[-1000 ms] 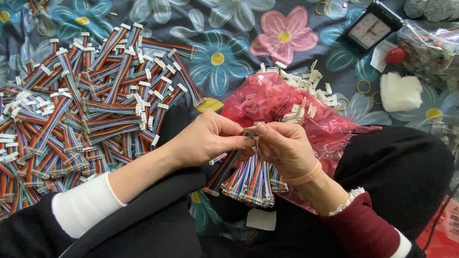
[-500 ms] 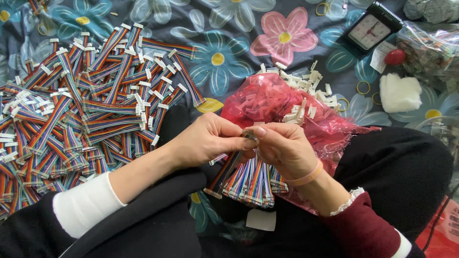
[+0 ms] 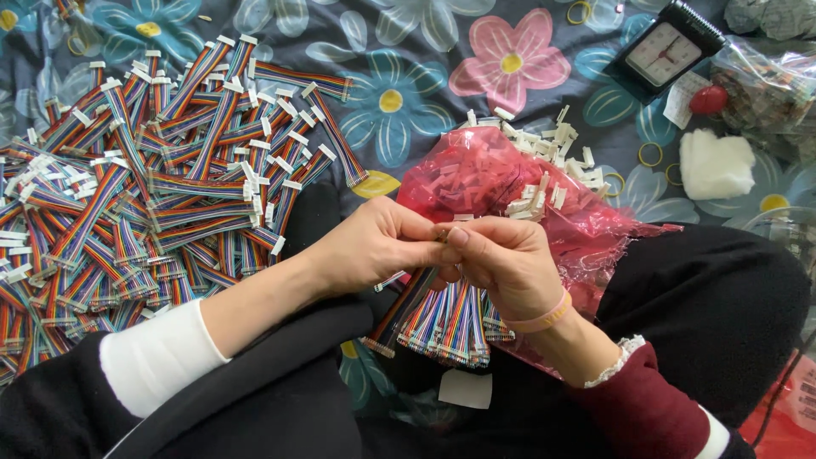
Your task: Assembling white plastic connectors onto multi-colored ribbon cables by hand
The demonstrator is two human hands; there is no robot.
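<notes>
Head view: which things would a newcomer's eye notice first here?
First, the big pile of rainbow ribbon cables at left on the flowered cloth. Then the red bag of white connectors in the middle, and below it the left hand and right hand, meeting over a bundle of cables.

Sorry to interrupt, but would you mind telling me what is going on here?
A seated person pinches the top end of a rainbow ribbon cable between the left hand and right hand, over their lap. A bundle of similar cables hangs below the hands. To their left a big pile of cables with white connectors lies on the flowered cloth. Behind the hands, a red bag spills loose white connectors.
</notes>
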